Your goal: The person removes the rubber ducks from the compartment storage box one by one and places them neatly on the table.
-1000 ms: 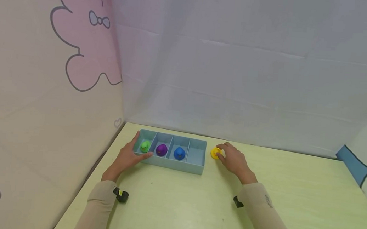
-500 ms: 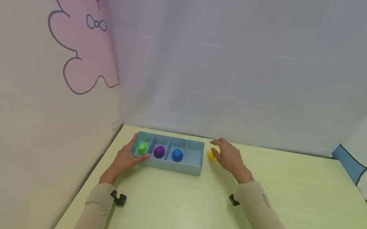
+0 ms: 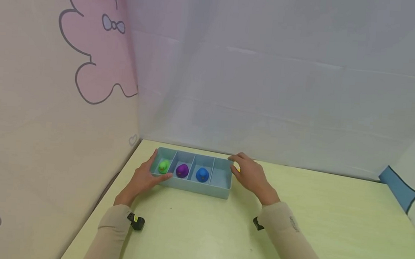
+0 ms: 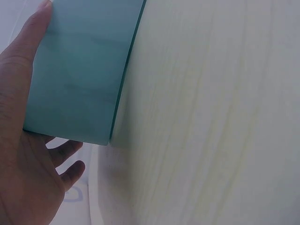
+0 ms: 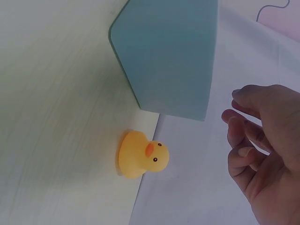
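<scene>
A light blue tray (image 3: 224,193) with several compartments stands near the table's back left corner. It holds a green duck (image 3: 163,166), a purple duck (image 3: 182,170) and a blue duck (image 3: 202,174), one per compartment; the right compartment is empty. My left hand (image 3: 145,175) rests against the tray's left end, thumb stretched along the near wall (image 4: 79,70). My right hand (image 3: 235,164) hovers by the tray's right end, fingers loosely curled and holding nothing. A yellow duck (image 5: 140,154) stands on the table beside that end, apart from my right hand (image 5: 243,126). In the head view only a sliver of the duck shows.
Fabric walls close in the table (image 3: 204,233) at the back and on the left; the tray sits close to both. Bare yellow-green tabletop stretches to the right and toward me.
My right hand has come off the yellow duck and moved left and up toward the tray's right end. The duck stays on the table. My left hand has not moved.
</scene>
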Tool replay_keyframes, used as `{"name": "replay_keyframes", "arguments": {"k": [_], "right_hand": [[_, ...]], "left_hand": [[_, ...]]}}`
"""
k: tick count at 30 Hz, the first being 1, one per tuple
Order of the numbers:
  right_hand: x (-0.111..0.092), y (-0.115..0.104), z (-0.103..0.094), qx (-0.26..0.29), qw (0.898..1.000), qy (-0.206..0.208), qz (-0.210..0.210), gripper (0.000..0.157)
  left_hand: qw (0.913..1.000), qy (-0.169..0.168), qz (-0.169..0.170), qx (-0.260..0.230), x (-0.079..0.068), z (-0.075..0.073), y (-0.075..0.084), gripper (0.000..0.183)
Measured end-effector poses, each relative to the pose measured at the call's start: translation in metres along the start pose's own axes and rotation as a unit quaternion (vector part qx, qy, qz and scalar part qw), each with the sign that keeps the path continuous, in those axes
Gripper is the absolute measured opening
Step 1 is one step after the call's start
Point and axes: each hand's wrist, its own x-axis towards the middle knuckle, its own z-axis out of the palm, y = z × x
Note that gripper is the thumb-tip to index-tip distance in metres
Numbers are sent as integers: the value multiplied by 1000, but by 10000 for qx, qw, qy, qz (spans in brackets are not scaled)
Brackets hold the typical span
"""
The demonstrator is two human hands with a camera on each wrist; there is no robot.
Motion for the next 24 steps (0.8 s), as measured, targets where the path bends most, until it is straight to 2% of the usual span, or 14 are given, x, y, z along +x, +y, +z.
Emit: {"name": "replay_keyframes", "arguments": {"k": [7, 17, 24], "right_hand": [[7, -17, 4, 217, 9992, -339, 27, 30], [13, -37, 18, 152, 9986, -235, -446, 26], [21, -45, 22, 240, 9972, -606, -374, 26]], "left_hand": [[10000, 4, 29, 65, 1, 0, 1, 121], [9999, 104, 63, 93, 1, 0, -1, 120], [9999, 166, 40, 5, 0, 0, -1, 120]]}}
